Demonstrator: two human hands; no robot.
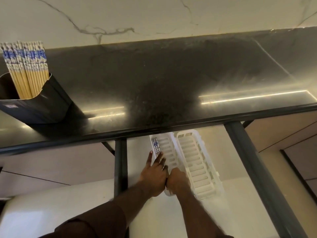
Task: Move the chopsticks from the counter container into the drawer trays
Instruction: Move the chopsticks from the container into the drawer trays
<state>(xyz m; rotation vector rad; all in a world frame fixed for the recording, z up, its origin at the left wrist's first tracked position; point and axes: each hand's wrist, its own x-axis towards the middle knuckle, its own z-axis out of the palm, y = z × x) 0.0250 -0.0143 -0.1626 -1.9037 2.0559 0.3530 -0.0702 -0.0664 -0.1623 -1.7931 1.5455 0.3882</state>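
Both hands are down in the left tray (pixel 169 152): left hand (pixel 155 176) with fingers spread over chopsticks (pixel 156 145) there, right hand (pixel 176 180) curled, grip unclear. More chopsticks (pixel 25 69) stand in the container (pixel 49 103) on the worktop (pixel 171 79).

Dark glossy counter (pixel 171 79) reflecting strip light; white veined marble wall (pixel 137 14); beige cabinet fronts (pixel 274 131) below.
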